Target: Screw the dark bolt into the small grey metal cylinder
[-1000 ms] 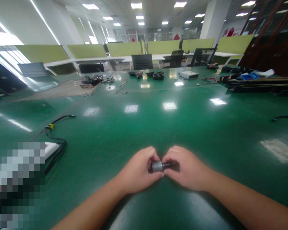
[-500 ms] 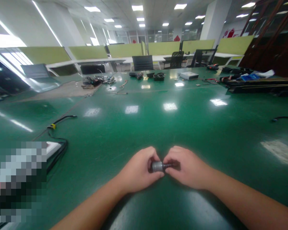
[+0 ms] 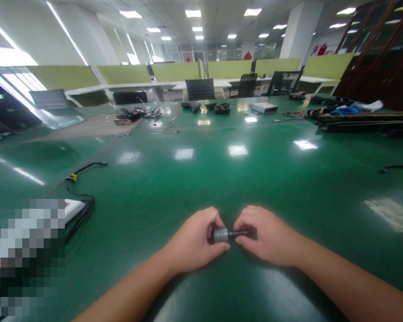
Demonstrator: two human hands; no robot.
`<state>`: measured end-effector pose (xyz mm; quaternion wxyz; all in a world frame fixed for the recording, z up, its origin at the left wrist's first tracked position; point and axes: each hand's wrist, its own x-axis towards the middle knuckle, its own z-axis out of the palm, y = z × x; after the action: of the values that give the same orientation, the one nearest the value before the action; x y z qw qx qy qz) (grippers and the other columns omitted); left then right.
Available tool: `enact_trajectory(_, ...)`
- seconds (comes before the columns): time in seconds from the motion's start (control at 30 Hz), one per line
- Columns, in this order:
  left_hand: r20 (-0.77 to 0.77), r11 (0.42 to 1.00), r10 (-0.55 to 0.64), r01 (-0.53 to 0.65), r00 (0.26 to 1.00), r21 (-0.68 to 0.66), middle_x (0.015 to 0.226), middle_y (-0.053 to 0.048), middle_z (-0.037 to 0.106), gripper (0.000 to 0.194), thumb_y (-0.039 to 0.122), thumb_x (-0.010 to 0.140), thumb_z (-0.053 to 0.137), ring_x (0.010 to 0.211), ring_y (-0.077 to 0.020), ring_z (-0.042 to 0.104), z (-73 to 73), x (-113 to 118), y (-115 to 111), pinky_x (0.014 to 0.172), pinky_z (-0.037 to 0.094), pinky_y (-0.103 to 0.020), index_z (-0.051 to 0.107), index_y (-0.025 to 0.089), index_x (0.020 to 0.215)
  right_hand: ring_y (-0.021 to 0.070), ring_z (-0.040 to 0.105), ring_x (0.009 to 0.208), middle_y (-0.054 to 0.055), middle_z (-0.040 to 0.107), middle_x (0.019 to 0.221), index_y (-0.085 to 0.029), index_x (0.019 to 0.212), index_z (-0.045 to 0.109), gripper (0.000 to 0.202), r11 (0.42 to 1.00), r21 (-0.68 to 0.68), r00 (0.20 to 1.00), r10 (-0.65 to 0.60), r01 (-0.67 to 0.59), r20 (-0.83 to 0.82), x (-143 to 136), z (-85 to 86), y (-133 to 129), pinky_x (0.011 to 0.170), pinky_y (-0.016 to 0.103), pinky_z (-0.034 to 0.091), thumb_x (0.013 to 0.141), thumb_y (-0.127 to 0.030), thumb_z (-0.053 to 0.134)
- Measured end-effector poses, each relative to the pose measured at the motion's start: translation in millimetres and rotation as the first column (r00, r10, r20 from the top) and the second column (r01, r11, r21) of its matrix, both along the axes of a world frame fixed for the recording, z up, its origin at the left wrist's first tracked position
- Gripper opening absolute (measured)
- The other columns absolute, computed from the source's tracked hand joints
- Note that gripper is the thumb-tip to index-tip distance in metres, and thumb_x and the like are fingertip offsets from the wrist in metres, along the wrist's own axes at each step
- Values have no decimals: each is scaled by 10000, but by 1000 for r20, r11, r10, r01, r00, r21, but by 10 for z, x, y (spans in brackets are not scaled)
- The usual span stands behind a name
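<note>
In the head view, my left hand (image 3: 201, 239) is closed around a small grey metal cylinder (image 3: 220, 235), its fingers curled over the far side and its thumb on the near side. A thin dark ridged shaft (image 3: 234, 233) sticks out of the cylinder's right end, lying roughly level. My right hand (image 3: 263, 235) pinches the outer part of that shaft between thumb and fingers. The shaft's tip is in shadow inside the right hand. What exact kind of part this is I cannot make out. Both hands are low over the green table (image 3: 201, 188).
On the left lie a black cable (image 3: 87, 167) with a yellow piece and a white-edged item (image 3: 74, 210), mostly pixelated. Tools and parts (image 3: 221, 108), a flat silver box (image 3: 264, 107) and long dark bars (image 3: 359, 120) sit along the far side. Another cable (image 3: 399, 168) lies at right.
My right hand has shifted slightly right, away from my left hand, showing more of the ridged shaft between them. My left hand keeps its hold on the cylinder almost unmoved.
</note>
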<state>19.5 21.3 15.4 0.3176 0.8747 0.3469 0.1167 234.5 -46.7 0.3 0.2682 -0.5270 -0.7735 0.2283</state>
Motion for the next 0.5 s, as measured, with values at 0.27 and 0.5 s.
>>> enact_trajectory(0.27, -17, 1000, -3, 2, 1000, -6, 778, 0, 583, 267, 260, 696, 782, 732, -184, 538, 4, -7, 3, 630, 371, -270, 575, 183, 848, 161, 541, 802, -10, 632, 807, -202, 831, 653, 78, 1000, 7, 1000, -4, 4, 23, 26, 16, -13, 736, 309, 367, 802, -149, 702)
enact_trajectory(0.5, -30, 1000, 2, -3, 1000, -14, 770, 8, 571, 255, 253, 704, 773, 731, -179, 530, 7, -4, 5, 632, 363, -267, 578, 182, 852, 161, 544, 823, -14, 639, 830, -213, 827, 665, 70, 1000, 0, 999, -10, 10, 53, 57, 13, -11, 744, 309, 359, 803, -160, 704)
